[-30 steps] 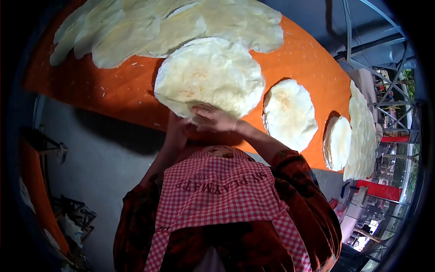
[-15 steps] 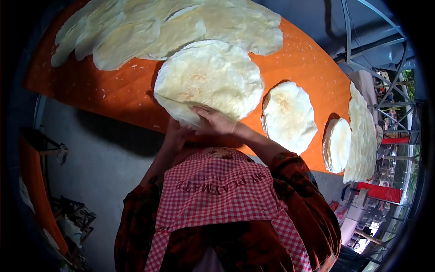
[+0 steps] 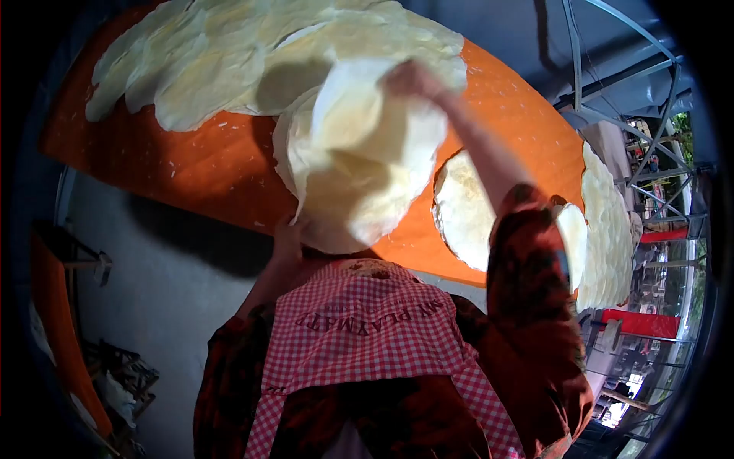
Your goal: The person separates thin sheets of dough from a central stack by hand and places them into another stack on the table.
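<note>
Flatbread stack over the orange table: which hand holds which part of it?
The right hand lifts the top flatbread by its far edge; the left hand holds the flatbread stack at its near, lower edge.

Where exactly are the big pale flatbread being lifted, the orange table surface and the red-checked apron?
big pale round flatbread (image 3: 359, 161), head view, on its sagging middle.
orange table surface (image 3: 199, 164), head view, on a bare patch left of the flatbread.
red-and-white checked apron (image 3: 367, 329), head view, on the chest panel near the lettering.
</note>
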The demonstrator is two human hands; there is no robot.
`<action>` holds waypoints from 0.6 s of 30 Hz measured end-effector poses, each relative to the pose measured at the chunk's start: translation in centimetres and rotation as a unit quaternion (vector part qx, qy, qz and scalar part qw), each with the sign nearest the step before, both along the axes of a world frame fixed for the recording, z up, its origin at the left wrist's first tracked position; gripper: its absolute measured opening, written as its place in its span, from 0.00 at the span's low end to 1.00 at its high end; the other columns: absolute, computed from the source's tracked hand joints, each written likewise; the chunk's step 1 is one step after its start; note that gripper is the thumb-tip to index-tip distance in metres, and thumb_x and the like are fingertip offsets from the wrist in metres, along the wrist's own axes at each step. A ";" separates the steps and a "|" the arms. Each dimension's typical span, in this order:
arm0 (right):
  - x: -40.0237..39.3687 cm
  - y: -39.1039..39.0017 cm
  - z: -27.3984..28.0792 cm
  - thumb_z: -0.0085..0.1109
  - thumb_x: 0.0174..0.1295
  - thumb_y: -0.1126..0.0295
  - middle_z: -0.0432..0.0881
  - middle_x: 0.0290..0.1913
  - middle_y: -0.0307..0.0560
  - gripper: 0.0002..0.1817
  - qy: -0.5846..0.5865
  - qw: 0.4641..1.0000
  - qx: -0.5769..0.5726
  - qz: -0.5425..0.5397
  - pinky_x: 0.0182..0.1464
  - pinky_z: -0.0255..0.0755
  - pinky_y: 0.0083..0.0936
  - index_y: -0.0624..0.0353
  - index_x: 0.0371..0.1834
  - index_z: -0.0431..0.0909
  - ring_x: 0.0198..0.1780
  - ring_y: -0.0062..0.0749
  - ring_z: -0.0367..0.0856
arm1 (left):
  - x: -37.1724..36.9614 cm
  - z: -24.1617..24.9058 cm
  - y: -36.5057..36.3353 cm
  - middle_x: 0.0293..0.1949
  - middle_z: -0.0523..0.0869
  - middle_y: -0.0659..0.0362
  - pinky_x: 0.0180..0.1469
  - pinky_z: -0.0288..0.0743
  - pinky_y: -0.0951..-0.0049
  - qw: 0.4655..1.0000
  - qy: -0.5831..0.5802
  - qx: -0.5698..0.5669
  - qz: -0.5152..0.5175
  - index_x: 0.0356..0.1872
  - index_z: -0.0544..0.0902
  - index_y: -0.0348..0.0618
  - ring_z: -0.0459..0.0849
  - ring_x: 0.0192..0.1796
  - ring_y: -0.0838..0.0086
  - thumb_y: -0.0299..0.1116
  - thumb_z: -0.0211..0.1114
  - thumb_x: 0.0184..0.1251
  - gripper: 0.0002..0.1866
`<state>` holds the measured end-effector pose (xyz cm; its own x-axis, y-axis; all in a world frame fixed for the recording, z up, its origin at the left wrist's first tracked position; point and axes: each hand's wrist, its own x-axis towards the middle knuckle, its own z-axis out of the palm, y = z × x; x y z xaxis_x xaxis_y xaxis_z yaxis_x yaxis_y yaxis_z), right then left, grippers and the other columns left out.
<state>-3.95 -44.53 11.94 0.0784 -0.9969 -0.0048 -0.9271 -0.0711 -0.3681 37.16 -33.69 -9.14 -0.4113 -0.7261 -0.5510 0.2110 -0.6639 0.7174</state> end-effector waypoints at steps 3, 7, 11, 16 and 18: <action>-6.7 -2.8 12.3 0.62 0.52 0.74 0.83 0.29 0.38 0.09 0.025 0.993 -0.025 -0.110 0.37 0.76 0.26 0.65 0.37 0.84 0.29 0.22 0.78 | 0.1 -0.1 -0.7 0.46 0.83 0.50 0.46 0.79 0.64 0.999 0.001 0.039 0.015 0.55 0.75 0.31 0.83 0.46 0.62 0.21 0.61 0.58 0.21; -7.4 -3.0 20.4 0.69 0.48 0.65 0.87 0.30 0.48 0.13 0.103 0.987 -0.067 -0.101 0.39 0.79 0.30 0.57 0.36 0.86 0.33 0.35 0.85 | 0.3 0.8 -0.9 0.47 0.82 0.51 0.45 0.80 0.63 0.994 0.010 0.102 0.030 0.58 0.72 0.31 0.83 0.47 0.61 0.21 0.59 0.59 0.23; 4.1 2.6 17.4 0.59 0.52 0.75 0.82 0.26 0.42 0.10 0.089 0.991 -0.102 -0.025 0.34 0.74 0.27 0.64 0.38 0.83 0.27 0.26 0.78 | 0.8 3.5 -0.4 0.55 0.78 0.50 0.52 0.78 0.58 0.993 0.073 0.088 0.000 0.65 0.65 0.33 0.80 0.54 0.57 0.24 0.58 0.61 0.29; 18.1 12.8 -3.5 0.52 0.50 0.78 0.82 0.27 0.52 0.10 0.188 0.977 -0.095 0.029 0.33 0.78 0.41 0.61 0.36 0.79 0.35 0.45 0.83 | 1.4 6.5 0.3 0.57 0.76 0.50 0.56 0.77 0.56 0.990 0.122 0.052 -0.044 0.66 0.65 0.40 0.78 0.57 0.56 0.24 0.58 0.58 0.31; 20.5 15.2 -10.3 0.59 0.46 0.74 0.84 0.38 0.55 0.16 0.201 0.976 -0.038 0.080 0.50 0.78 0.40 0.56 0.41 0.81 0.44 0.43 0.85 | 1.5 6.3 0.2 0.60 0.74 0.50 0.57 0.77 0.52 0.989 0.124 0.057 -0.064 0.68 0.63 0.42 0.77 0.58 0.55 0.24 0.59 0.56 0.34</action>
